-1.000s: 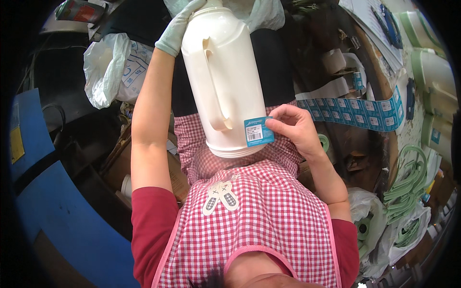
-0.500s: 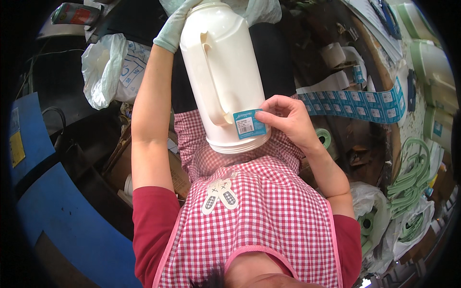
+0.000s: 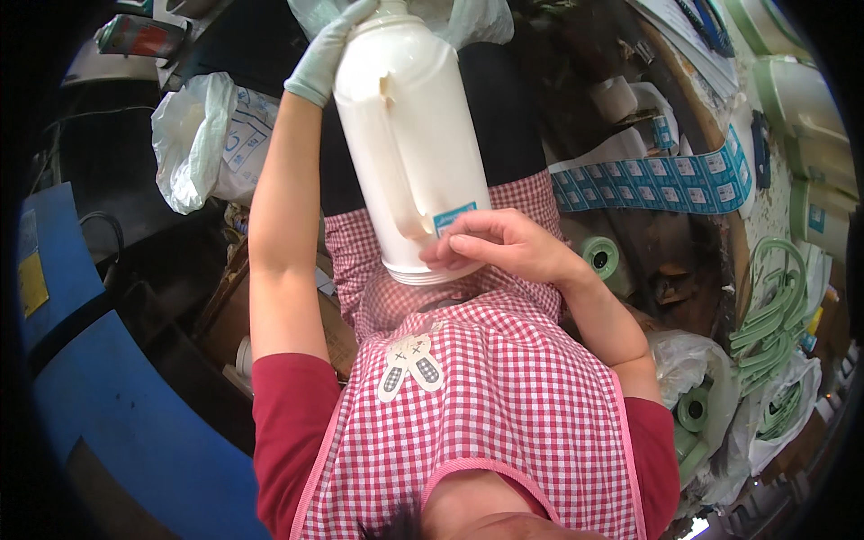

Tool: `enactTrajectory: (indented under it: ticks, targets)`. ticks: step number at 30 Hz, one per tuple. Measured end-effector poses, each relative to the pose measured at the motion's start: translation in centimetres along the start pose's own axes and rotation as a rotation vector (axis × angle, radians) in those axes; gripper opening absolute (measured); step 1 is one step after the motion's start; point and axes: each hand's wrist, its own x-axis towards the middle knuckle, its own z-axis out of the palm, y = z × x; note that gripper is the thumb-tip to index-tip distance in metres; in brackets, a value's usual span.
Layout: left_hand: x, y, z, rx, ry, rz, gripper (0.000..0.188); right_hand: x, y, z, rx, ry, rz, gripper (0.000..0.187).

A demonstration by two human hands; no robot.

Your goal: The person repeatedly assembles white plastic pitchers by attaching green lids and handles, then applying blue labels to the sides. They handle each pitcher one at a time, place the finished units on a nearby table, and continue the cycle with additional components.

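A white plastic thermos jug [image 3: 409,135] with a side handle [image 3: 402,162] lies tilted over my lap, its ridged threaded end toward me. My left hand [image 3: 337,49], in a pale glove, grips its far, narrower end; that hand's fingers are partly hidden. A blue sticker label [image 3: 453,217] sits on the jug beside the foot of the handle. Across the lower part of the label lies my bare right hand [image 3: 504,243], fingers stretched out and slightly blurred, covering much of it.
On the right, a strip of blue labels [image 3: 661,183] curves toward a bench with white and green jugs [image 3: 814,103]. Green plastic handles [image 3: 774,315] and bagged green parts [image 3: 691,409] lie lower right. At left are a plastic bag [image 3: 193,135] and blue panels [image 3: 135,423].
My right hand has gone from pinching the label's right edge to lying flat over it, shifted left. The jug has moved slightly left in view.
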Motion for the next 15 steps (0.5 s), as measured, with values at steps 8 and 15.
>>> enactTrajectory:
  ticks: [8,15]
  targets:
    - [-3.3,1.7,4.5,0.283,-0.070,0.182,0.044,4.9,-5.4,-5.1,-0.251,0.490,-0.316,0.030]
    - [-9.9,3.2,14.1,0.440,-0.333,0.361,0.087,7.4,-16.8,-4.7,-1.199,0.525,-0.963,0.047]
